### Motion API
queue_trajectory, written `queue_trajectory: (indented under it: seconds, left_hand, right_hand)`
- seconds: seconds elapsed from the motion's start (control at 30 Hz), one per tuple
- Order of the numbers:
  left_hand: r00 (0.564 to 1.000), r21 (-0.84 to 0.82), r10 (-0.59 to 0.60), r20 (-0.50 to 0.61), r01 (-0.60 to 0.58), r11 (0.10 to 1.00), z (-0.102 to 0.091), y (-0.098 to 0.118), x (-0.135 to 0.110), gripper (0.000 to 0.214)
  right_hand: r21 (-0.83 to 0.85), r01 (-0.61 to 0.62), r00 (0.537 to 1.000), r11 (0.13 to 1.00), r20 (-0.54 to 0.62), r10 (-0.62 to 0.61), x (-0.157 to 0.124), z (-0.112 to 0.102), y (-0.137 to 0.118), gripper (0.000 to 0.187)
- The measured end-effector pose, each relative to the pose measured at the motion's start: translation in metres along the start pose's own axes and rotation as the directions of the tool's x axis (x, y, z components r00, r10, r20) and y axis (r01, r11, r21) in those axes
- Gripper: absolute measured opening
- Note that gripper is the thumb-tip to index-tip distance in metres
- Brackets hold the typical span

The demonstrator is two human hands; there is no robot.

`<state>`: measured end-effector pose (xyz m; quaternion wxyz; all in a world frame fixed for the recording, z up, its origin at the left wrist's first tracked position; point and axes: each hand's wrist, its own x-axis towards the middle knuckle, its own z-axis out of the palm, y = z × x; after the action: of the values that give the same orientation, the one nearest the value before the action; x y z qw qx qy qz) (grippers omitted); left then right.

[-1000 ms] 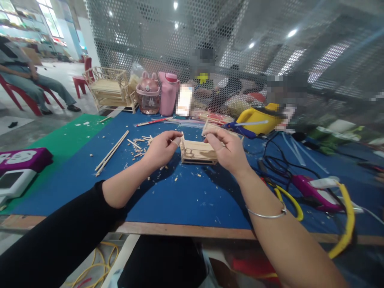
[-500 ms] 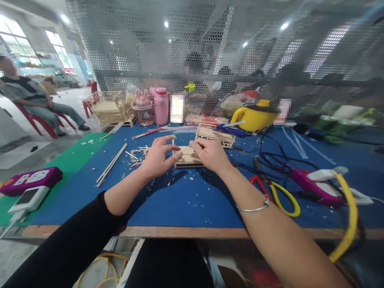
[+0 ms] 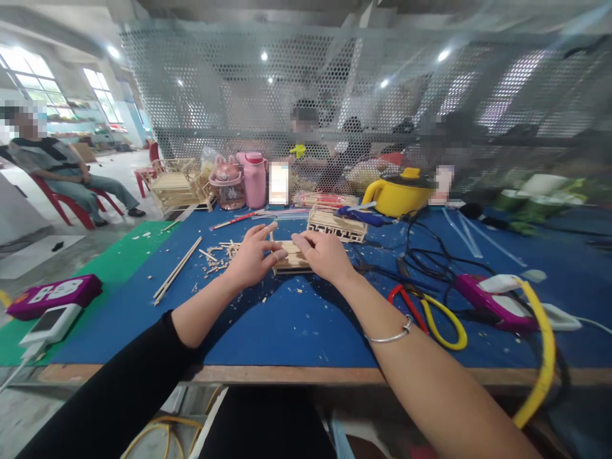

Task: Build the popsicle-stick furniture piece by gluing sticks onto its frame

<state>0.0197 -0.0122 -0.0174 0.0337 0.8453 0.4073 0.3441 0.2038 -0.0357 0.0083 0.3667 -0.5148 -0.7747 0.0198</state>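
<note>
A small bench-like model of pale wooden sticks (image 3: pixel 292 257) lies on the blue mat in front of me. My left hand (image 3: pixel 252 256) is at its left end, thumb over the top edge and fingers curved around the short upright post there. From the right, my right hand (image 3: pixel 326 255) bends over the other end, fingers and thumb closed on the top sticks. Its fingertips partly hide the slats. Just behind stands a second stick model (image 3: pixel 337 224) with dark cut-out shapes along its side.
Cut stick pieces (image 3: pixel 217 255) and long sticks (image 3: pixel 178 271) lie left. Red-and-yellow-handled pliers (image 3: pixel 442 322), black cables (image 3: pixel 421 255) and a purple power strip (image 3: pixel 495 303) are right. Behind stand a pink bottle (image 3: pixel 254 182), a lit phone (image 3: pixel 279 183) and a yellow pot (image 3: pixel 401 194).
The view has tilted up slightly. My right hand has shifted a little left along the stick model; my left hand stays at its left end.
</note>
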Motion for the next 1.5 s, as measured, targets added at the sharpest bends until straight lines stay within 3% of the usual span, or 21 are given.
queue_trajectory:
  seconds: [0.13,0.23,0.3,0.4,0.5,0.57,0.67,0.83,1.07,1.3,1.5]
  left_hand:
    - [0.999,-0.089,0.011,-0.050,-0.016,0.996,0.000,-0.003,-0.002,0.031]
    - [0.988,-0.264,-0.090,-0.128,0.054,0.963,-0.005,-0.008,-0.004,0.043]
    - [0.958,-0.366,-0.224,-0.181,0.145,0.919,-0.008,-0.013,-0.005,0.046]
    - [0.884,-0.409,-0.403,-0.236,0.286,0.867,-0.011,-0.023,-0.007,0.040]
    - [0.820,-0.399,-0.512,-0.257,0.392,0.829,-0.012,-0.032,-0.007,0.033]
    - [0.806,-0.424,-0.547,-0.226,0.425,0.800,-0.013,-0.035,-0.007,0.034]
    - [0.833,-0.458,-0.530,-0.160,0.413,0.787,-0.014,-0.034,-0.008,0.034]
    - [0.906,-0.420,-0.413,-0.092,0.341,0.841,-0.016,-0.025,-0.010,0.032]
    - [0.917,-0.381,-0.395,-0.051,0.348,0.857,-0.017,-0.021,-0.011,0.030]
    - [0.932,-0.410,-0.359,-0.042,0.312,0.857,-0.018,-0.020,-0.010,0.028]
    - [0.946,-0.367,-0.322,-0.021,0.293,0.883,-0.019,-0.016,-0.011,0.031]
  right_hand:
    - [0.000,0.004,1.000,1.000,-0.006,-0.004,0.000,0.001,0.002,0.041]
    - [0.048,-0.014,1.000,0.999,-0.027,0.016,-0.001,0.000,0.002,0.035]
    - [0.080,-0.005,0.998,0.997,-0.055,0.009,-0.001,-0.001,0.003,0.031]
    - [0.109,0.111,0.991,0.988,-0.091,-0.101,-0.002,-0.002,0.002,0.023]
    - [0.109,0.206,0.977,0.973,-0.086,-0.197,-0.003,-0.002,0.002,0.020]
    - [0.100,0.202,0.977,0.974,-0.086,-0.194,-0.003,-0.001,0.003,0.021]
    - [0.095,0.226,0.973,0.970,-0.071,-0.219,-0.004,0.001,0.004,0.023]
    - [0.073,0.359,0.932,0.930,0.015,-0.361,-0.004,0.005,0.005,0.026]
    - [0.021,0.385,0.921,0.923,0.053,-0.386,-0.003,0.011,0.006,0.027]
    - [0.099,0.322,0.946,0.941,-0.066,-0.317,-0.006,0.007,0.004,0.034]
    - [0.051,0.306,0.944,0.951,-0.145,-0.296,-0.006,0.005,0.004,0.029]
